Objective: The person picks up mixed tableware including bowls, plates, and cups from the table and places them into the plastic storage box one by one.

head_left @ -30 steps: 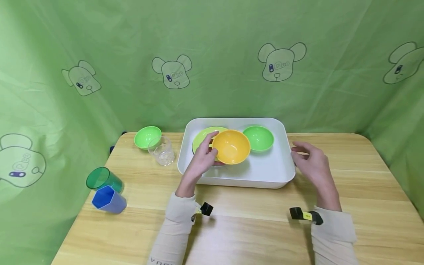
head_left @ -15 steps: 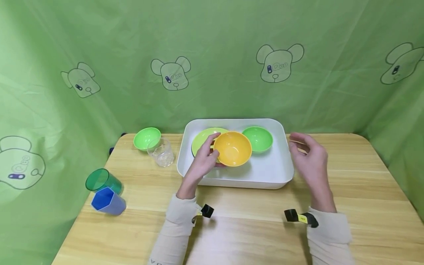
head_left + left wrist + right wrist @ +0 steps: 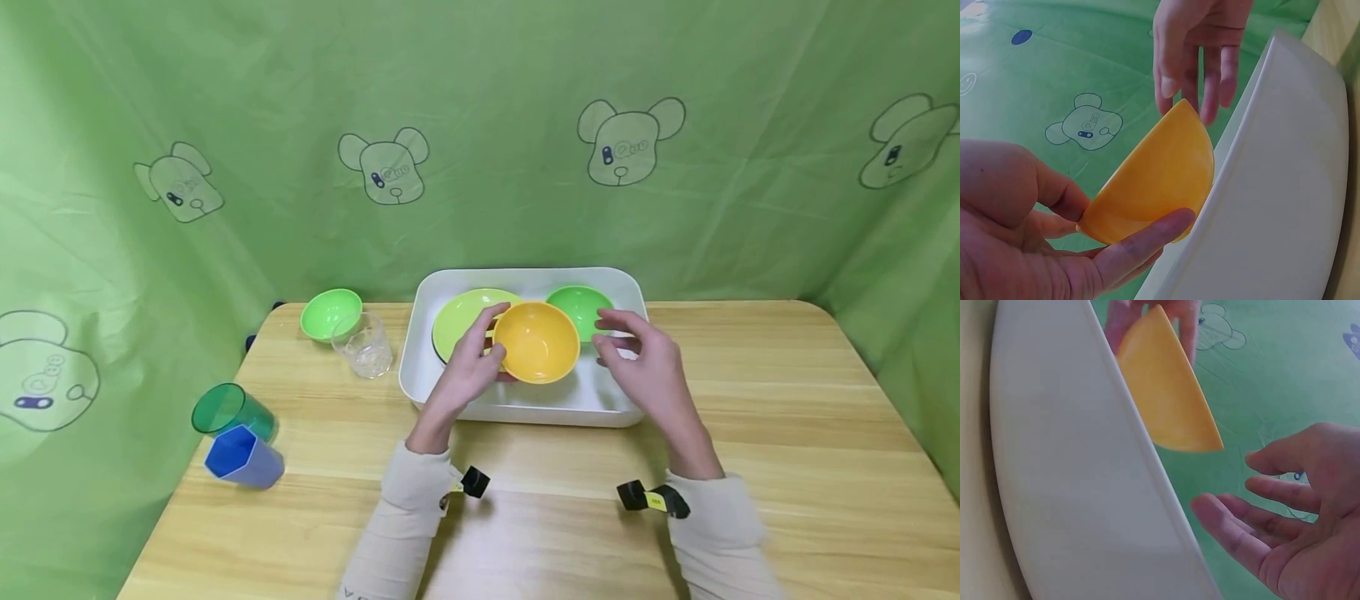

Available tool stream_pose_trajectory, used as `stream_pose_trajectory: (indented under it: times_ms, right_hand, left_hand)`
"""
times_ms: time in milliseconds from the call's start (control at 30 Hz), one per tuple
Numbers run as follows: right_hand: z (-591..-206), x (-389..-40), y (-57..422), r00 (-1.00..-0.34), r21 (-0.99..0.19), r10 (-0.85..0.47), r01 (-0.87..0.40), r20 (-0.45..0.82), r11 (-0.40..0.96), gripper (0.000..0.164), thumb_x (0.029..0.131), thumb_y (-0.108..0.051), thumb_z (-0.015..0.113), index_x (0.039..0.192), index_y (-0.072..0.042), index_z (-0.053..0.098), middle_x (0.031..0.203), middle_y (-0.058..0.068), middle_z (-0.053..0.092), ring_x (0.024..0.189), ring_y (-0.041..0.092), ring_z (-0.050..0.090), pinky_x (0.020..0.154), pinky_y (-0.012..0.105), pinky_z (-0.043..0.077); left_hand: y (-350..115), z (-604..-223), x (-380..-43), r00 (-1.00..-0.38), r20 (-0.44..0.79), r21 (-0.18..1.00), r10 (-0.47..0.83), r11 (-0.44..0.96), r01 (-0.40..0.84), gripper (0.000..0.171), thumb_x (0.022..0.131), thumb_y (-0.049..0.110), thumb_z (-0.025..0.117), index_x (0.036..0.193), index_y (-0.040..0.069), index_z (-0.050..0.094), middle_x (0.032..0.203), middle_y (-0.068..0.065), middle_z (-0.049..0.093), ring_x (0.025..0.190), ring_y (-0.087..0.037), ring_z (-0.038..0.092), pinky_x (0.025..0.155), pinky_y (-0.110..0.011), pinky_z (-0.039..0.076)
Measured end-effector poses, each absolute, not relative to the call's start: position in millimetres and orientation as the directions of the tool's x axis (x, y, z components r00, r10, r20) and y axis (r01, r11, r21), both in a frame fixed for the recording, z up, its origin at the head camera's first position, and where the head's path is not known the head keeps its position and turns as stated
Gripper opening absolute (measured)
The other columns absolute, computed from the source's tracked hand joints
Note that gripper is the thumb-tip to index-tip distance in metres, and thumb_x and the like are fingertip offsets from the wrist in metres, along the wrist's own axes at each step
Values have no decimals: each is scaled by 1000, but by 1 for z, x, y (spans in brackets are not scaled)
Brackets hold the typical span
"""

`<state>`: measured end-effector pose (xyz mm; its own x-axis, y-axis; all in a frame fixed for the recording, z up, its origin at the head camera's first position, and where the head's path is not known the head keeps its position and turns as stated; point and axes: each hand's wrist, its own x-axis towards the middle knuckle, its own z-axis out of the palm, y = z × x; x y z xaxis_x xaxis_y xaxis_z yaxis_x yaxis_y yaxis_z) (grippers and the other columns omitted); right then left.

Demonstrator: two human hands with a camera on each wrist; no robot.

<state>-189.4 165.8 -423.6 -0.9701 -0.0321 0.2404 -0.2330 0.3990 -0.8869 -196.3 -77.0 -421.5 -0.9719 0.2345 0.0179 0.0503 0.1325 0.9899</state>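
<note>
My left hand (image 3: 467, 368) grips the left side of a yellow bowl (image 3: 537, 343) and holds it over the white tray (image 3: 540, 414). In the left wrist view, the thumb and fingers pinch the rim of the tilted yellow bowl (image 3: 1154, 175). Across from it, my right hand (image 3: 651, 360) reaches over the tray's right part with loosely bent fingers, holding nothing. The right wrist view shows a gap between that hand (image 3: 1297, 519) and the bowl's edge. Inside the tray, a lime-green plate (image 3: 459, 321) lies on the left and a green bowl (image 3: 579, 302) on the right, partly covered by the yellow one.
Left of the tray, a clear glass (image 3: 369, 350) stands in front of another green bowl (image 3: 328, 312). Nearer the table's left edge are a green cup (image 3: 238, 410) and a blue cup (image 3: 251, 458). A green curtain (image 3: 495, 200) hangs behind the wooden table (image 3: 570, 517).
My right hand has moved left, from beside the tray to over it, close to the yellow bowl. The left hand has shifted slightly right with the bowl.
</note>
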Motion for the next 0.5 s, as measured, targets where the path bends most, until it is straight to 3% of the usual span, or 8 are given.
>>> stream_pose_trajectory:
  times_ms: [100, 267, 500]
  right_hand:
    - [-423, -189, 161, -976, -910, -60, -216, 208, 354, 39, 98, -6, 67, 135, 2, 61, 127, 24, 64, 104, 41, 69, 72, 29, 63]
    - [-423, -188, 158, -984, -924, -79, -177, 160, 338, 42, 97, -6, 68, 137, 2, 59, 125, 24, 64, 102, 41, 70, 74, 35, 64]
    - [-427, -189, 156, -986, -906, -66, -169, 156, 388, 42, 96, -2, 67, 138, 1, 60, 121, 26, 65, 105, 40, 69, 73, 26, 62]
  left_hand:
    - [-76, -422, -196, -971, 27, 989, 238, 137, 61, 61, 98, -9, 40, 156, 10, 37, 146, -24, 43, 118, -41, 58, 75, -51, 64]
    - [-73, -424, -196, -964, 63, 986, 257, 135, 101, 61, 98, -8, 40, 156, 10, 38, 149, -23, 43, 121, -41, 58, 73, -47, 65]
    - [-69, -426, -195, -956, 93, 981, 277, 136, 135, 60, 98, -8, 41, 156, 6, 36, 148, -23, 43, 121, -41, 58, 70, -42, 65]
